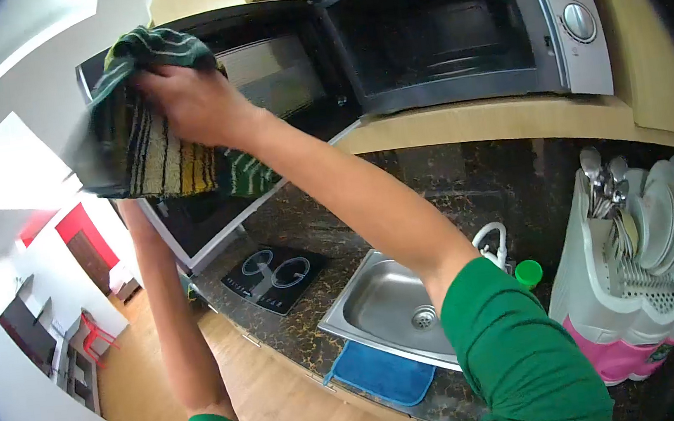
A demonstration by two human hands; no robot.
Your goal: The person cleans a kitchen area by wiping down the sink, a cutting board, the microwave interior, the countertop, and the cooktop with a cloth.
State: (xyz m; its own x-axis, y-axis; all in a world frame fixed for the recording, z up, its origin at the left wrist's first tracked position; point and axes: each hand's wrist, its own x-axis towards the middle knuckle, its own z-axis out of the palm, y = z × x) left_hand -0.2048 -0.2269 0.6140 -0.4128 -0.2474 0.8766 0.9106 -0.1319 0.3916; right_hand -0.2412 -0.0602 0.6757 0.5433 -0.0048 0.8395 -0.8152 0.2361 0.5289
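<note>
My right hand point(196, 106) is closed on a striped towel point(169, 159) in green, black, cream and yellow. The towel hangs in front of the outer end of the microwave door point(279, 63), which is swung wide to the left. My left forearm point(175, 320) rises to the same end of the door. The towel and the door edge hide my left hand, so its fingers do not show. To the right is the microwave point(571, 76), its dark cavity point(432, 25) exposed and two round knobs on its panel.
Below are a black two-ring cooktop point(274, 276), a steel sink point(380, 293) with a white faucet point(493, 234), a green-capped container point(529, 273) and a blue mat point(384, 371). A dish rack point(577, 274) with plates and cutlery stands right. A red chair point(98, 337) is far left.
</note>
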